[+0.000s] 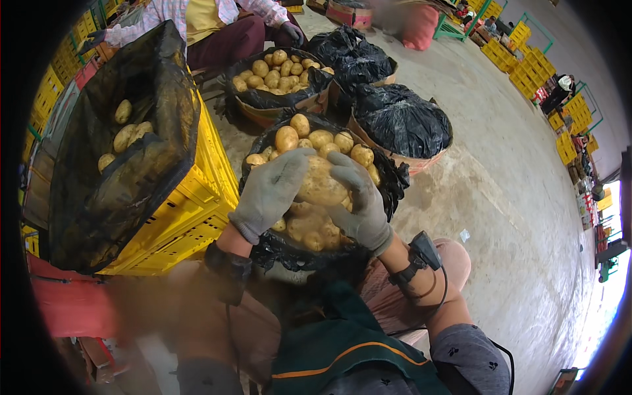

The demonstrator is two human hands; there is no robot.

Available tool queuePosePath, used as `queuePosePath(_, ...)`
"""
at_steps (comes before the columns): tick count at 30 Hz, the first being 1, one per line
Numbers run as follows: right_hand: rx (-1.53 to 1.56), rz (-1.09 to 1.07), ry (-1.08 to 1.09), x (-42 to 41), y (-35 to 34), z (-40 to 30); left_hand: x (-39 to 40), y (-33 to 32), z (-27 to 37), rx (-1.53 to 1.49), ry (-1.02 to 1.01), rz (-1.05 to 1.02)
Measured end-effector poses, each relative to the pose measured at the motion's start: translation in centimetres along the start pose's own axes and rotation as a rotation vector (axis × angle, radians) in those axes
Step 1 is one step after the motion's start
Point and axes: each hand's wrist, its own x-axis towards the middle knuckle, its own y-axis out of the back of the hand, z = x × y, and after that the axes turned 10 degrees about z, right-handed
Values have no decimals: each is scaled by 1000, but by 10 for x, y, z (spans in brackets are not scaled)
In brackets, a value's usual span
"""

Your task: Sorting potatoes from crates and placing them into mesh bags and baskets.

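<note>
Both my hands wear grey knit gloves and hold one large potato (322,181) between them, above a container lined with black plastic (390,173). My left hand (276,190) presses on the potato's left side. My right hand (359,197) curls round its right side with the fingers bent. Below and behind the hands, many potatoes (286,138) fill the lined container. A few more potatoes (123,111) lie in a black-lined yellow plastic crate (182,197) at the left.
Another lined basket of potatoes (271,79) stands beyond, near a seated co-worker (222,29) in gloves. Two containers covered with black plastic (402,121) stand to the right of it. A red sack (419,29) sits farther back. Yellow crates (533,71) are stacked along the far side.
</note>
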Motion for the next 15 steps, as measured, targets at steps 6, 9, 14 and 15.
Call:
queuePosePath(6, -25, 13, 37, 0, 0, 0, -2, 2, 7, -71, 169, -20)
queuePosePath(9, -24, 28, 101, 3, 0, -1, 0, 0, 12, 16, 72, -32)
queuePosePath(14, 118, 86, -225, 10, 2, -8, 1, -2, 22, 100, -4, -72)
queuePosePath(15, 347, 110, -518, 11, 3, -9, 1, -1, 23, 152, -11, -104)
